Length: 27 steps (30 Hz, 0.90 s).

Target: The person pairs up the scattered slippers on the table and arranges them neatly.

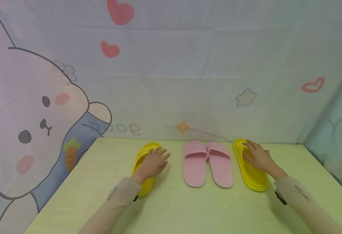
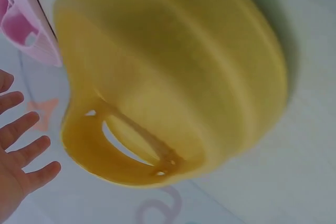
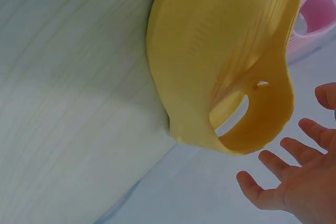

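Pale sleeves, the left one (image 1: 109, 206) and the right one (image 1: 308, 204), each with small print, stretch out above the surface (image 1: 211, 211) toward its far edge. From where I stand, the left hand (image 1: 152, 162) is over the left yellow slipper (image 1: 147, 188), its fingers straight and fanned wide, gripping nothing. That slipper lies toward the far left corner, toe by the far edge, its heel turned to the person. The right hand (image 1: 259, 157) is over the right yellow slipper (image 1: 255, 178), nearer the far right corner, with its toe at the far edge too. Those fingers are also spread wide, only slightly bent; whether any fingertip touches the strap I can't tell. Between the yellow pair sit two pink slippers, the left pink slipper (image 1: 195, 172) and the right pink slipper (image 1: 221, 172), side by side with their straps touching and their toes at the far edge. Behind that edge hangs a pale cloth (image 1: 188, 61) printed with a big cartoon animal (image 1: 33, 110) on the left and a few red hearts (image 1: 121, 13) higher up
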Available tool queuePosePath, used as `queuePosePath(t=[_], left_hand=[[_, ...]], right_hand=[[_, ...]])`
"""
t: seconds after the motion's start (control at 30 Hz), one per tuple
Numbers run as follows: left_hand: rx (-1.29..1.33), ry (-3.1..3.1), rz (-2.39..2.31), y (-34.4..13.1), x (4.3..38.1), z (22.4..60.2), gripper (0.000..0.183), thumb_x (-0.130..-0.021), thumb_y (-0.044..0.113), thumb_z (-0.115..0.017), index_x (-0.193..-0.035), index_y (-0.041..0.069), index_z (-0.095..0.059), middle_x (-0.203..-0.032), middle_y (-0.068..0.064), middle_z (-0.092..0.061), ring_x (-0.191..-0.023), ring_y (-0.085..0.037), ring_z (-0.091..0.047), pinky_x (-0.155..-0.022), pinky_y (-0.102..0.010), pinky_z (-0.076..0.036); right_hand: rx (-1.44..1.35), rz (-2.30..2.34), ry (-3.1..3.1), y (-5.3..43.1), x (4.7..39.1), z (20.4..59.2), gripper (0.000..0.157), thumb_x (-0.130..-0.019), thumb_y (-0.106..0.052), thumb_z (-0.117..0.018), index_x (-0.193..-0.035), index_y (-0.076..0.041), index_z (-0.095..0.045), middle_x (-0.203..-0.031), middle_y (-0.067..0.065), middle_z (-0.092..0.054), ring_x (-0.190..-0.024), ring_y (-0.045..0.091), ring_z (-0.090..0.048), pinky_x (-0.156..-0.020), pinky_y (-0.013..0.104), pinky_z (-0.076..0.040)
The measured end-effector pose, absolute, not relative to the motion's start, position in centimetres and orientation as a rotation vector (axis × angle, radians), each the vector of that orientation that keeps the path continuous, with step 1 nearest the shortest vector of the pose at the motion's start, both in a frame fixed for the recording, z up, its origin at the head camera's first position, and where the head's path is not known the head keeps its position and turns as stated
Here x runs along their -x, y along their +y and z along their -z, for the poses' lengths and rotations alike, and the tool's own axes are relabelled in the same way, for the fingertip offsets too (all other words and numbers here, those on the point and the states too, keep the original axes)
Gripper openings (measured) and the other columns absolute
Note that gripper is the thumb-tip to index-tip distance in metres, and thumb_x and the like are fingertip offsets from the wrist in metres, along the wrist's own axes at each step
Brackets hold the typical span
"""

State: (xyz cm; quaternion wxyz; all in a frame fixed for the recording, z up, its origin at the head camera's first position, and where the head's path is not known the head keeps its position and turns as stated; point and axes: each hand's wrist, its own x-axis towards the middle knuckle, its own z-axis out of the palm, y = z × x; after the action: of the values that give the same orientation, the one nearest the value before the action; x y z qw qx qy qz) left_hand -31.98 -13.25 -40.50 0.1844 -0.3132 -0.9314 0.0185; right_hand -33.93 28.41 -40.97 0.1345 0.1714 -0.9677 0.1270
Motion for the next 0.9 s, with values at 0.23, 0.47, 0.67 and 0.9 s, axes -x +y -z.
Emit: queuePosePath(t=[0.23,0.47,0.67,0.9], left_hand=[[0.796,-2.710,-0.026,-14.9,32.5,40.9,0.037,-0.089,0.025,-0.053,-0.124,0.010,-0.052,-0.126,-0.012,-0.051,-0.119,-0.036,-0.044,-0.093,-0.055,-0.037],[0.744,-2.775,0.043,-15.7,32.9,41.3,0.038,-0.091,0.026,-0.049,-0.125,0.009,-0.051,-0.129,-0.015,-0.049,-0.121,-0.038,-0.041,-0.094,-0.059,-0.033],[0.736,-2.803,0.051,-16.1,32.9,41.6,0.038,-0.091,0.027,-0.048,-0.125,0.010,-0.050,-0.130,-0.014,-0.048,-0.121,-0.037,-0.042,-0.094,-0.061,-0.032],[0.696,-2.812,0.028,-16.4,32.9,41.6,0.038,-0.091,0.028,-0.049,-0.126,0.012,-0.050,-0.131,-0.013,-0.047,-0.120,-0.037,-0.043,-0.094,-0.061,-0.031]], right_hand=[[-0.493,-0.359,-2.852,28.5,34.8,41.0,0.046,-0.093,-0.024,-0.044,-0.132,0.000,-0.035,-0.138,0.027,-0.030,-0.116,0.050,-0.034,-0.076,0.075,-0.027],[-0.458,-0.345,-2.911,28.6,35.8,41.1,0.048,-0.092,-0.025,-0.044,-0.133,-0.001,-0.034,-0.138,0.028,-0.029,-0.117,0.050,-0.034,-0.078,0.076,-0.024],[-0.447,-0.337,-2.972,28.7,36.2,41.4,0.044,-0.093,-0.025,-0.043,-0.130,-0.001,-0.039,-0.135,0.030,-0.034,-0.116,0.050,-0.036,-0.078,0.079,-0.019],[-0.448,-0.282,-2.976,28.8,35.8,41.5,0.043,-0.092,-0.027,-0.044,-0.128,-0.003,-0.041,-0.131,0.029,-0.041,-0.112,0.050,-0.040,-0.077,0.078,-0.022]])
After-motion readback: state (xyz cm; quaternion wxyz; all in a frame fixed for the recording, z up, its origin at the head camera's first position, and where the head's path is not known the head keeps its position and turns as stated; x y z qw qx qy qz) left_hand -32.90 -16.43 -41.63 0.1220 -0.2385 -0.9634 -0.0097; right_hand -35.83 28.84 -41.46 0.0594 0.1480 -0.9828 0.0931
